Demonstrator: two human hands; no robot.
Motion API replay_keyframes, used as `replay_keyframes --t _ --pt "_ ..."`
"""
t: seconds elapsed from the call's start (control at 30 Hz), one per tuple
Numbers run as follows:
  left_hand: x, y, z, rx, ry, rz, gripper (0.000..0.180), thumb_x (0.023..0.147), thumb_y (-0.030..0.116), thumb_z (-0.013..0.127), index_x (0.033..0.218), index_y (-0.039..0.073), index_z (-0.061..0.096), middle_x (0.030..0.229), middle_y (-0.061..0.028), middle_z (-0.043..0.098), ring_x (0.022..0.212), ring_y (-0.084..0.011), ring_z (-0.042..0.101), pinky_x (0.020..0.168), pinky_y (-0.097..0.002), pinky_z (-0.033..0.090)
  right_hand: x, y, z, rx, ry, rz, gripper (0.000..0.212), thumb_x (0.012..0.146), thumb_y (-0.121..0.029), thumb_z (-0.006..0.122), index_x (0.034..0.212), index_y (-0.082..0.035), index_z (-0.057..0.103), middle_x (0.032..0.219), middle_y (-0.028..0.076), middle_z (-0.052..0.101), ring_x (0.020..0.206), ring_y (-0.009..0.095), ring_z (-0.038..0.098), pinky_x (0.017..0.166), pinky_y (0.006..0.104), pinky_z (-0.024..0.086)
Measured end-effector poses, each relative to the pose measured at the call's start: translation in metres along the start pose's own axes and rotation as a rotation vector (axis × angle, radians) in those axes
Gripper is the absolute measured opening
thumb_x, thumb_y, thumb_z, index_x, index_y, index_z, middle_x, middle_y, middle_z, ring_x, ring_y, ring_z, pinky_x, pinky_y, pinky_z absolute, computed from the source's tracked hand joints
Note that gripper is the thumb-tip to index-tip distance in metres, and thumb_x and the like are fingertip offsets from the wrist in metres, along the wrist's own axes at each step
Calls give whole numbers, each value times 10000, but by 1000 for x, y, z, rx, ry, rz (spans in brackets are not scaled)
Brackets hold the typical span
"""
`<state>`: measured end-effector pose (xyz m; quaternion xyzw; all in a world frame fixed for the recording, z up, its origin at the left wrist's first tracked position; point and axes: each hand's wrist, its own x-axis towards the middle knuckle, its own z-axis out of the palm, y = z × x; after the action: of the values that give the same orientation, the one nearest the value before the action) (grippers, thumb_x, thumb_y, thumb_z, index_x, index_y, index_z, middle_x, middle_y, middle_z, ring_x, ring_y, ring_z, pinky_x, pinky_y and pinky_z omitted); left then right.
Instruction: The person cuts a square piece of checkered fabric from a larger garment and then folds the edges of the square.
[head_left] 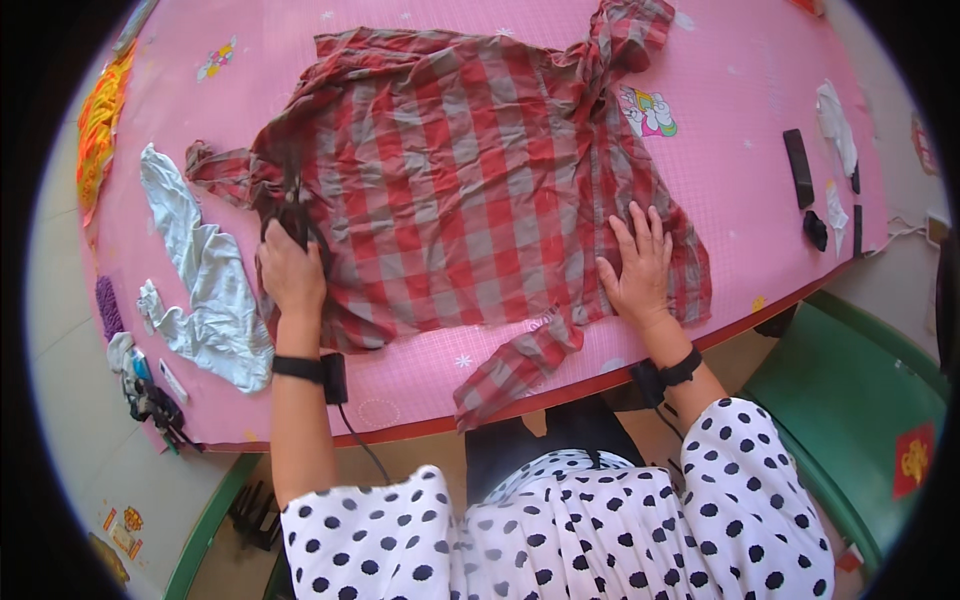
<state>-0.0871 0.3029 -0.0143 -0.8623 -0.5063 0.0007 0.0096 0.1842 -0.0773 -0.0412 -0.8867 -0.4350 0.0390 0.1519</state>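
A red and grey checked shirt (450, 180) lies spread and wrinkled across the pink-covered table. One sleeve (520, 365) hangs toward the near edge, and another part is bunched at the far right. At the shirt's left side, my left hand (291, 268) is closed round the dark handles of what look like scissors (290, 205); their blades point away from me over the cloth. My right hand (640, 262) rests flat on the shirt's right part, fingers stretched out, holding nothing.
White-blue cloth (215, 290) lies crumpled left of the shirt. Orange fabric (103, 130) drapes over the far left edge. Small items (150, 400) cluster at the near left corner. A dark flat bar (798, 168) and white scraps (836, 125) lie at right. Green chair (850, 400) stands near right.
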Motion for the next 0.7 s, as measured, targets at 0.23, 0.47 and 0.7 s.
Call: replay_keyframes --t 0.23,0.47,0.7 --pt "-14 -9 24 -66 96 -9 611 835 152 709 1366 16 438 1187 -231 594 1094 -421 580 914 -483 507 -31 5 -8 4 -166 -120 736 820 -305 727 1473 -147 427 1594 177 272 1478 460 185 1087 730 210" --pt "-41 -30 41 -28 144 -79 633 911 210 630 1451 -15 387 1399 -229 528 1295 -383 504 1084 -426 421 -65 27 -30 46 -304 -255 736 811 -247 743 1466 -128 429 1599 185 263 1483 455 189 1086 742 194" --pt "-140 83 -13 -730 89 -155 472 916 183 639 1331 17 485 951 -132 661 865 -272 678 767 -353 528 -57 2 -58 279 -234 -366 727 723 -352 797 1348 -89 536 1308 121 567 1211 333 505 992 453 363"
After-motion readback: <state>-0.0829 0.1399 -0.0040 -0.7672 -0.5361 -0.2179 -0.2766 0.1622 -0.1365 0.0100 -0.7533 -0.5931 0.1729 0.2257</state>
